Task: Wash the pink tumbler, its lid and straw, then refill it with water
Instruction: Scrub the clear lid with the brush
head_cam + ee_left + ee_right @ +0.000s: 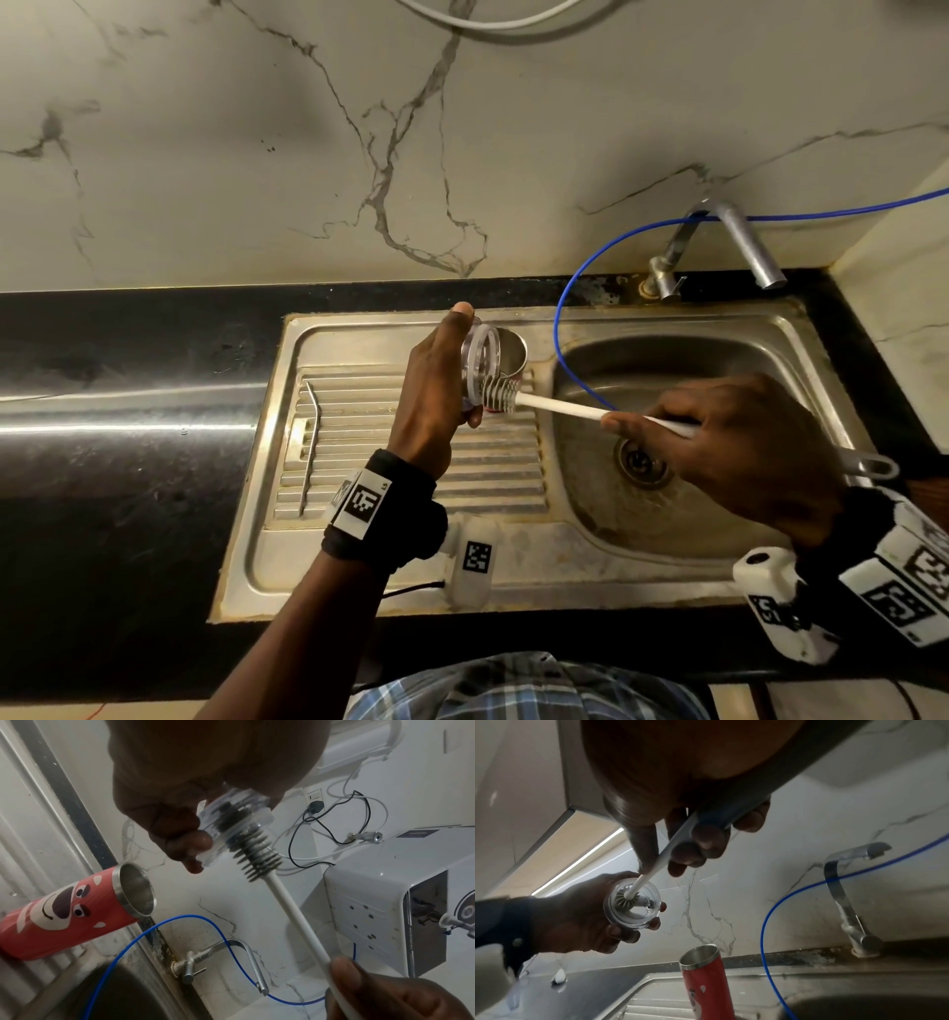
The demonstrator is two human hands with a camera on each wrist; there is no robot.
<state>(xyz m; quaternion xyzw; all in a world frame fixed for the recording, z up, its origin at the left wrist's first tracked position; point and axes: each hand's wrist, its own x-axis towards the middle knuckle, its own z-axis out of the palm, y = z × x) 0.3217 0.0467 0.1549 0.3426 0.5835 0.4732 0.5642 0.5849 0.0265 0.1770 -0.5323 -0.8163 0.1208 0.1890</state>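
Two hands at work | clear plastic lid (481, 360) held over the steel drainboard (493, 462), open side toward the grey finned bottle brush (500, 398) for scrubbing | left hand (436, 380) fingers curl round lid | right hand (729, 447) grips brush's white handle | pink cartoon tumbler (64, 912) stands uncapped behind.

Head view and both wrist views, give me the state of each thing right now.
lid: off tumbler, held in left hand
brush: head inside lid, gripped by right hand
tumbler: upright on drainboard, open
straw: lying on drainboard
tap: no water running
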